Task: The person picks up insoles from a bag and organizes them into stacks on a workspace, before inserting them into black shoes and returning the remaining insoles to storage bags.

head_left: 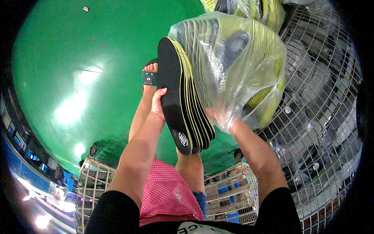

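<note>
A stack of several black insoles with lime-yellow edges is held upright and fanned out in front of me. My left hand is closed around its left side, with the thumb on the black top face and the other fingers hidden behind. To the right bulges a clear plastic bag packed with more insoles of the same colours. My right hand is at the bag's gathered lower edge, closed on the film. Plastic covers most of its fingers, and the fingertips show close to the stack's right side.
A wire mesh cage with dark, plastic-wrapped goods rises along the right. Another bag of insoles lies at the top. The floor is glossy green, with a small scrap far off. Wire racks stand near my body.
</note>
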A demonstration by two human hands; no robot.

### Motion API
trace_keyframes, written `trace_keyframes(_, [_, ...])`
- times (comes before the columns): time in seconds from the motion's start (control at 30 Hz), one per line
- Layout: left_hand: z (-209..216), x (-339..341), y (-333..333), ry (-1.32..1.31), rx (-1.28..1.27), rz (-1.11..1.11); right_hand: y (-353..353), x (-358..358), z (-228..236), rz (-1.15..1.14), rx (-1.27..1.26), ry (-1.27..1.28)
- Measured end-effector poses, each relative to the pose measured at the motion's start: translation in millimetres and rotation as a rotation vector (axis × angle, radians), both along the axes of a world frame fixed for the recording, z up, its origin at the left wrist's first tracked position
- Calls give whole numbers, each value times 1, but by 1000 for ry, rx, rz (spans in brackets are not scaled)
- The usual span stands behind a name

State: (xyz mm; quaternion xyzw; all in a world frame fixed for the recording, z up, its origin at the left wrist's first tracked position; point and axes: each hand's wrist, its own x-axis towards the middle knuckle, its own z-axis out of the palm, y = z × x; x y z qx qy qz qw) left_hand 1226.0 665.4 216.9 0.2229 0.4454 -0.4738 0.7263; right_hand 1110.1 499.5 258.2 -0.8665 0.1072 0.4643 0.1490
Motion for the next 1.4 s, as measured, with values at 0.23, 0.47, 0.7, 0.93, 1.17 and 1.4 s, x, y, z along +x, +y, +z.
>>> trace_keyframes(0.23, [-10, -26, 6, 213, -133, 74, 15, -10, -37, -216, 62, -15])
trace_keyframes(0.47, [-14, -11, 21, 170, -100, -81, 28, -27, -29, -499, 93, -79])
trace_keyframes(0.7, [-2, -25, 15, 285, -111, -171, -18, -25, 31, 21, -324, -417])
trace_keyframes(0.93, [13, -46, -24, 282, -24, -62, -19, -34, 24, -702, -152, -46])
trace_keyframes(1.17, [-3, -41, -3, 261, 52, -91, -41, -44, 43, -428, -223, -147])
trace_keyframes(1.4, [20, -15, 8, 172, 94, -311, -101, -9, 169, -475, -330, -69])
